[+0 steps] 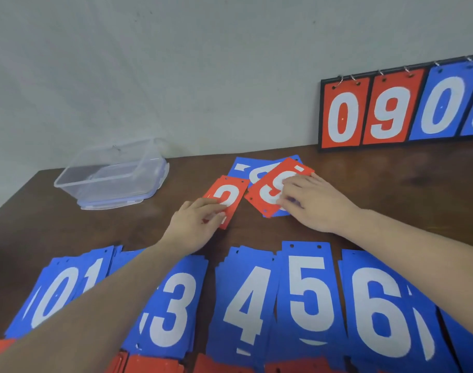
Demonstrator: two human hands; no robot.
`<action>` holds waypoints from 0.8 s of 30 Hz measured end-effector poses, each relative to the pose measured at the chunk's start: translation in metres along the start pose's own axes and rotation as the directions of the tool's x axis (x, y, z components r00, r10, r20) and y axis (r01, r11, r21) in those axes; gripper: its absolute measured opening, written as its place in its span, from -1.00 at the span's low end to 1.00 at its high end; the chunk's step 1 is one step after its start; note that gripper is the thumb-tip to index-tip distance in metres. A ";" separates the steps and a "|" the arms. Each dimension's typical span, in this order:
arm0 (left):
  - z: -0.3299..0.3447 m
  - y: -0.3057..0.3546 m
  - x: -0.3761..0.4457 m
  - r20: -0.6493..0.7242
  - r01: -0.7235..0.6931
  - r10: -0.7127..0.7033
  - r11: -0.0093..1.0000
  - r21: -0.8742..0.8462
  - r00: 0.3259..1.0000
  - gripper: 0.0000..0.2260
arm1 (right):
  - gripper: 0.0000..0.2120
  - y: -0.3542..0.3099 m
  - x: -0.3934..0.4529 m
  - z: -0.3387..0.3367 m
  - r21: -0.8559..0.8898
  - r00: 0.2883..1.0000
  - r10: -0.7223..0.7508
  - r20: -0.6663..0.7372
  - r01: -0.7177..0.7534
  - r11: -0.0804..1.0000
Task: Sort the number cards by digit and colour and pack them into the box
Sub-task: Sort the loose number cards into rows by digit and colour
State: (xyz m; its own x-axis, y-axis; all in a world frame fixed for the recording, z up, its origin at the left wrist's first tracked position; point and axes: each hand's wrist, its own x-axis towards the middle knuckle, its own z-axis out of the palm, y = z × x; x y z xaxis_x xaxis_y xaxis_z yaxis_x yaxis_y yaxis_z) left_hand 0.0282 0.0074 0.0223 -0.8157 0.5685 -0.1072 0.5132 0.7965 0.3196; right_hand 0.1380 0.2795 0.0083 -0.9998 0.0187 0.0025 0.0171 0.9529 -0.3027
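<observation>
On the brown table, my left hand pinches the near end of a red card with a white 2. My right hand lies with its fingers on a tilted red card showing a white 5, which tops a small loose pile with blue cards under it. Along the near edge lie sorted blue stacks: 0, 1, 3, 4, 5 and 6. Red stacks peek out below them. The clear plastic box stands empty at the back left.
A flip scoreboard leans on the wall at the back right, showing red 0 and 9 and a blue 0. The box rests on its lid. The table's left edge runs close to the box.
</observation>
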 end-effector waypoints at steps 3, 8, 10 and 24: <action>-0.003 -0.004 0.004 -0.007 -0.046 0.045 0.997 -0.062 0.999 -0.72 | -0.65 0.005 -0.006 -0.013 0.076 0.997 0.064 -0.037 -0.061 0.995; 0.001 -0.004 0.011 -0.087 0.072 -0.080 0.993 -0.091 0.993 -0.51 | -0.41 0.004 -0.004 -0.016 0.162 0.965 0.244 -0.095 -0.227 0.960; 0.005 -0.007 0.014 -0.057 0.123 -0.123 0.992 -0.003 0.991 -0.36 | -0.12 0.000 0.004 -0.013 0.155 0.959 0.280 -0.048 -0.270 0.950; 0.002 0.000 0.015 -0.018 0.155 -0.154 0.984 0.089 0.988 -0.46 | -0.15 -0.021 0.019 -0.014 -0.095 0.938 0.333 0.101 -0.324 0.941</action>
State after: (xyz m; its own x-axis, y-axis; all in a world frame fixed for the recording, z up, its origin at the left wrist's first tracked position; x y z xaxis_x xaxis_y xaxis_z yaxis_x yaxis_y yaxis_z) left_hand 0.0168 0.0160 0.0193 -0.8899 0.4349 -0.1378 0.4020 0.8903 0.2141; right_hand 0.1184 0.2641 0.0283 -0.9327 0.3040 -0.1942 0.3405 0.9197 -0.1956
